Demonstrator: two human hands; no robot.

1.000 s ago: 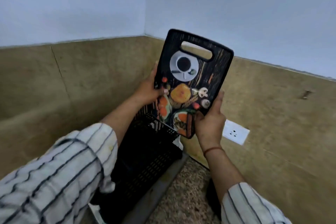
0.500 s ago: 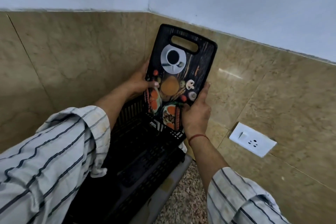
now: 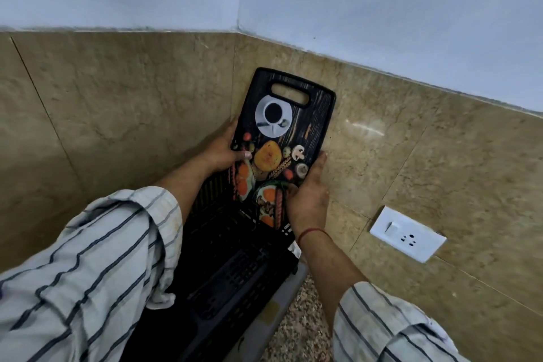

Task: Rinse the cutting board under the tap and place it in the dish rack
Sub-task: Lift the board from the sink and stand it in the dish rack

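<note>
The cutting board [image 3: 286, 138] is black with a printed coffee cup and food, and has a slot handle at its top. It stands upright in the corner of the tiled walls, its lower end inside the black slatted dish rack [image 3: 235, 270]. My left hand [image 3: 224, 150] grips its left edge, thumb across the printed face. My right hand [image 3: 308, 194] holds the lower right edge, fingers lying along the side. The board's bottom edge is hidden behind the rack's far wall and my right hand.
A white socket plate [image 3: 407, 233] is set in the beige wall tiles [image 3: 440, 156] to the right. The rack sits on a grey tray [image 3: 266, 314] over a speckled granite counter [image 3: 299, 329]. My striped sleeves fill the lower view.
The board has come down into the rack and closer to the wall corner, both hands moving with it. The view has tilted down.
</note>
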